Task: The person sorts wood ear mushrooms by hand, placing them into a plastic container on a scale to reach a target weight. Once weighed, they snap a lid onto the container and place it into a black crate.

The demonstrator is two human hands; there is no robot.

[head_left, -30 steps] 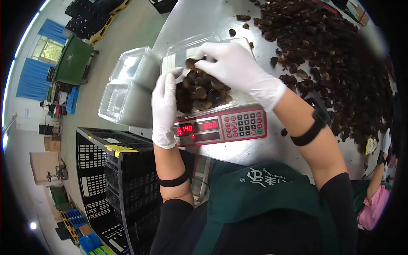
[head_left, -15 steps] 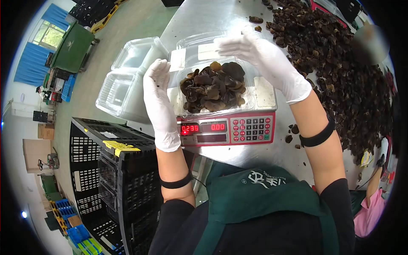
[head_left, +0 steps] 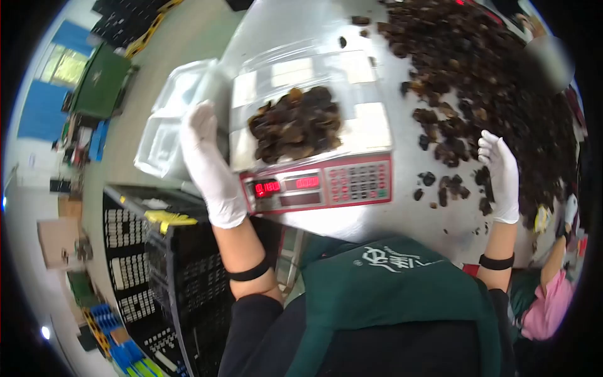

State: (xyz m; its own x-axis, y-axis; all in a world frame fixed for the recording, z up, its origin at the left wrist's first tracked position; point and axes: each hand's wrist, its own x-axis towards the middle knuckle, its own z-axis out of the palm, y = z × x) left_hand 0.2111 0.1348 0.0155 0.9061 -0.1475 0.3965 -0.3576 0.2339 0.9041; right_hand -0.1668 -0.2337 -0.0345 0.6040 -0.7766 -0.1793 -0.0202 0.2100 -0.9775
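Note:
A clear plastic box [head_left: 336, 135] of dark, ear-shaped pieces [head_left: 295, 125], its lid folded back, rests on the red-framed scale [head_left: 358, 182]. Left of the scale, my white-gloved left hand [head_left: 210, 166] is beside the stacked clear boxes [head_left: 154, 147]; its fingers are slightly bent and blurred, with nothing visible in them. Well to the right, my gloved right hand [head_left: 502, 176] hovers at the near edge of the large dark pile [head_left: 452, 56]. Its fingers are loosely curled and a little apart, and I see nothing in them. The scale's red digits are smeared.
Loose dark pieces [head_left: 449, 188] lie on the metal table [head_left: 408, 213]. Black crates [head_left: 207, 251] stand at the lower left. A green bin [head_left: 103, 81] is farther back on the floor. At the right edge, another person's pink sleeve [head_left: 549, 308] shows.
My right hand has moved from above the box, down and right to the pile. My left hand has shifted slightly left. The whole view has shifted, showing the scale farther left.

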